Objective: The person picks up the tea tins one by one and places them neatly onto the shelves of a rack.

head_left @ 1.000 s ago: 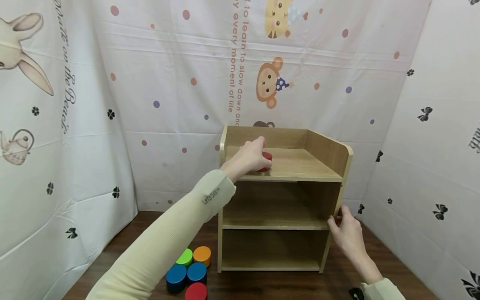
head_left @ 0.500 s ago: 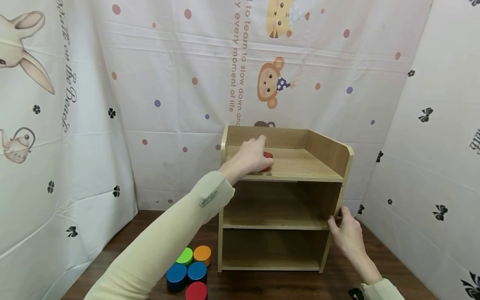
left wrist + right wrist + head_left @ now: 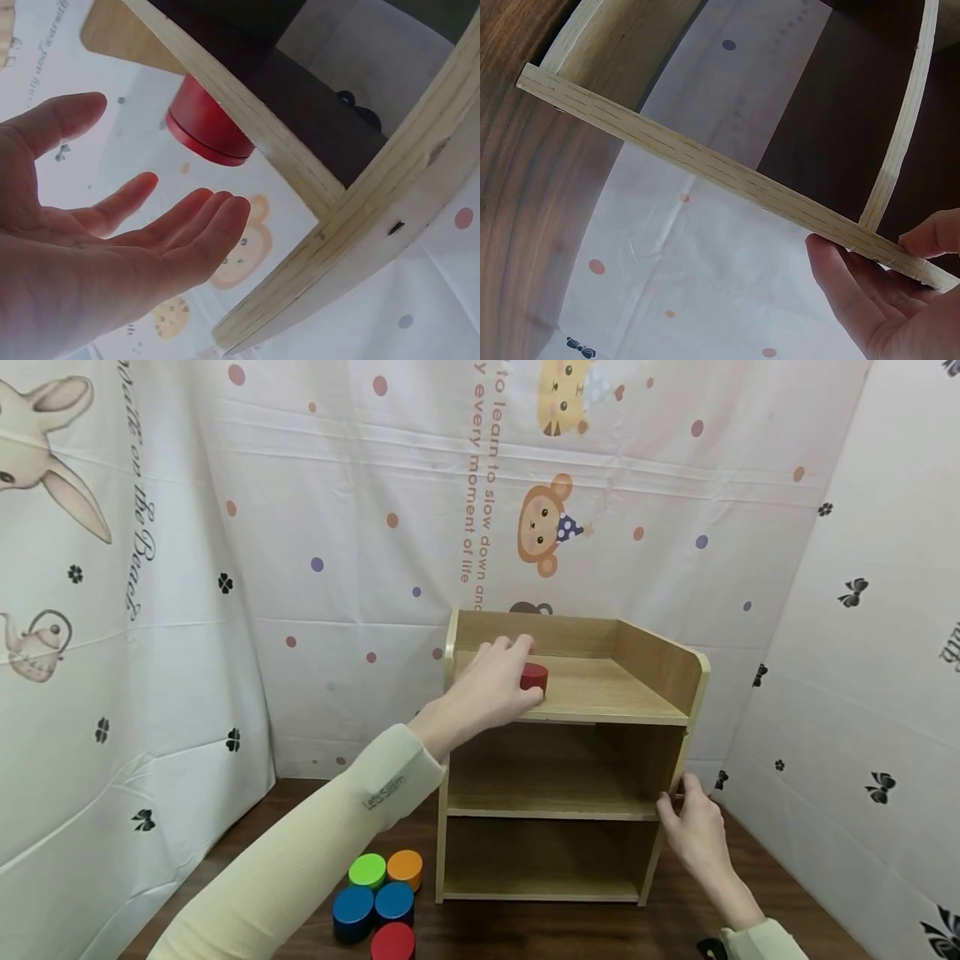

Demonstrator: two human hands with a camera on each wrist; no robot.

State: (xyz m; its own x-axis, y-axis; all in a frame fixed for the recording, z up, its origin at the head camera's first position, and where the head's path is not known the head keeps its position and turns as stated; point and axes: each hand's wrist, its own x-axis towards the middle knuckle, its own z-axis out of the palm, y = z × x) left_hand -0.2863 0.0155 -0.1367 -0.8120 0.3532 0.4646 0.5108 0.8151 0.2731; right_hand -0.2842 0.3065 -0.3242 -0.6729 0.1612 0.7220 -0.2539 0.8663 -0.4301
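Observation:
On the top board of a small wooden shelf [image 3: 570,817], a red round block [image 3: 535,677] stands near the front left. My left hand [image 3: 491,681] is just to the left of it, fingers spread and relaxed. The left wrist view shows a gap between those fingertips and the red block [image 3: 208,124]. At the shelf's right side, my right hand [image 3: 696,827] grips the front edge of the side panel. In the right wrist view the thumb of my right hand [image 3: 900,300] lies inside the panel [image 3: 705,161] and the fingers outside.
Left of the shelf on the dark wood floor [image 3: 540,935] sit a green block [image 3: 367,871], an orange block [image 3: 405,867], two blue blocks, one of them the left blue block [image 3: 353,910], and another red block [image 3: 393,942]. A printed curtain [image 3: 352,693] hangs behind.
My left hand has let go of the red block and drawn back a little to the left and down, showing more of the block. The right hand keeps its grip in place.

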